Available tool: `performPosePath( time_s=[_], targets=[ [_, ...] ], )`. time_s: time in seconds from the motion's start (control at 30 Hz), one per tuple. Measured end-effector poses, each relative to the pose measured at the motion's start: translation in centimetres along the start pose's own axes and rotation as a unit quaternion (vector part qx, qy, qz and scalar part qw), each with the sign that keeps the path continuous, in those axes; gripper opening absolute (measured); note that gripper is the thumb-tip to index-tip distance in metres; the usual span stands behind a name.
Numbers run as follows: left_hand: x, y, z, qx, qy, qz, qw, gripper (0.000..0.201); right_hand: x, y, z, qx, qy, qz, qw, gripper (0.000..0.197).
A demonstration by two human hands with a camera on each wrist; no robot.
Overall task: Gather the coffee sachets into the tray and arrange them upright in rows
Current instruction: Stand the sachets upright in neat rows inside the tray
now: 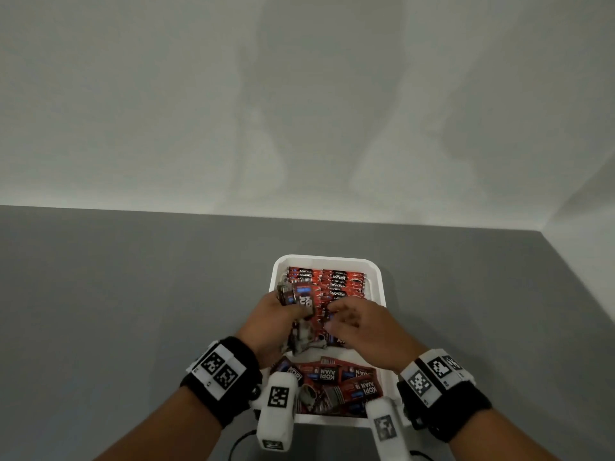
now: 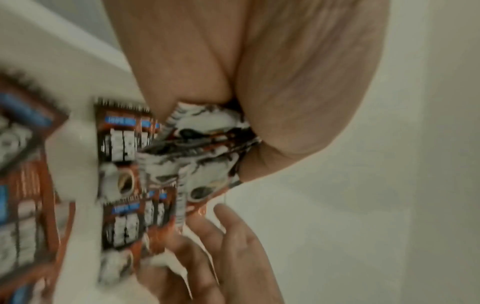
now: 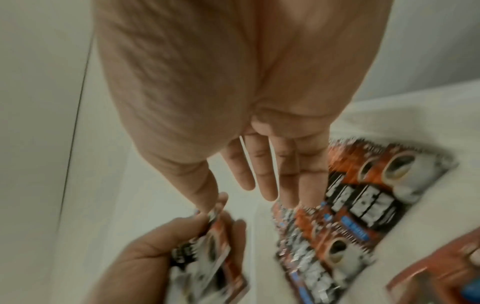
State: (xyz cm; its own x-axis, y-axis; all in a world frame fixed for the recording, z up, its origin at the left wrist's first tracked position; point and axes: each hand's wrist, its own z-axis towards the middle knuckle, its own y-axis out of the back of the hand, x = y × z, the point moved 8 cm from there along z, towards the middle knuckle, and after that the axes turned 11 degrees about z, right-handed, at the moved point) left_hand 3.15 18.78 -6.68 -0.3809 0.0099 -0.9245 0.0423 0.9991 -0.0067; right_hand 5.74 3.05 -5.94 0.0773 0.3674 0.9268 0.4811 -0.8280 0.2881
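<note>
A white tray sits on the grey table. Red coffee sachets stand upright in rows in its far part, and are blurred in the right wrist view. Loose sachets lie flat in its near part. My left hand grips a bundle of sachets above the tray's left side; the bundle is also seen in the palm. My right hand is beside it. Its thumb and forefinger pinch the top edge of a sachet in the bundle, with the other fingers straight.
The grey table spreads wide to the left and ends at a white wall behind and on the right. A black cable loops at the near edge below the tray. White wrist cameras hang over the tray's near end.
</note>
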Motion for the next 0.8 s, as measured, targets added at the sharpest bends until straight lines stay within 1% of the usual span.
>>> performPosePath(
  time_s=[0.07,0.13,0.23,0.3,0.4,0.5,0.57,0.6,0.63,0.7,0.8],
  targets=[
    [-0.3,-0.2,0.1,-0.037,-0.017,-0.038,0.998,0.024,0.7,-0.3,0.1,-0.020,-0.009,0.098,0.995,0.029],
    [-0.4,-0.5,0.2,-0.055,-0.020,-0.072,0.996,0.023,1.4,-0.2,0.3,-0.045,0.001,0.127,0.991,0.027],
    [-0.8,-0.5,0.3,-0.076,-0.022,-0.068,0.995,0.021,1.7,0.2,0.5,-0.072,0.017,0.102,0.992,0.027],
    [-1.0,0.2,0.4,-0.091,-0.024,-0.064,0.994,0.019,1.8,0.9,0.5,-0.085,0.024,0.088,0.992,0.022],
    [-1.3,0.5,0.4,-0.085,-0.022,-0.070,0.994,0.020,2.6,1.6,0.6,-0.085,0.032,0.065,0.994,0.018],
    [-1.5,0.2,0.4,-0.072,-0.030,-0.050,0.996,0.018,3.2,1.7,1.0,-0.071,0.047,-0.001,0.996,0.015],
    [-1.3,0.7,0.7,-0.081,-0.033,-0.007,0.996,0.004,3.0,2.4,1.5,-0.068,0.042,-0.072,0.994,0.012],
    [-1.0,1.3,0.9,-0.097,-0.029,0.020,0.995,0.009,2.7,2.7,1.8,-0.058,0.033,-0.114,0.991,0.010],
    [-0.6,2.0,1.1,-0.114,-0.019,0.045,0.992,0.015,2.2,2.9,2.0,-0.043,0.024,-0.159,0.986,0.009],
    [0.2,3.1,1.3,-0.136,0.007,0.075,0.988,0.018,0.7,2.6,2.4,-0.003,0.005,-0.248,0.969,0.010],
    [1.1,3.0,1.2,-0.122,0.042,0.097,0.987,0.018,-1.5,1.0,2.8,0.037,-0.026,-0.334,0.942,0.012]
  ],
)
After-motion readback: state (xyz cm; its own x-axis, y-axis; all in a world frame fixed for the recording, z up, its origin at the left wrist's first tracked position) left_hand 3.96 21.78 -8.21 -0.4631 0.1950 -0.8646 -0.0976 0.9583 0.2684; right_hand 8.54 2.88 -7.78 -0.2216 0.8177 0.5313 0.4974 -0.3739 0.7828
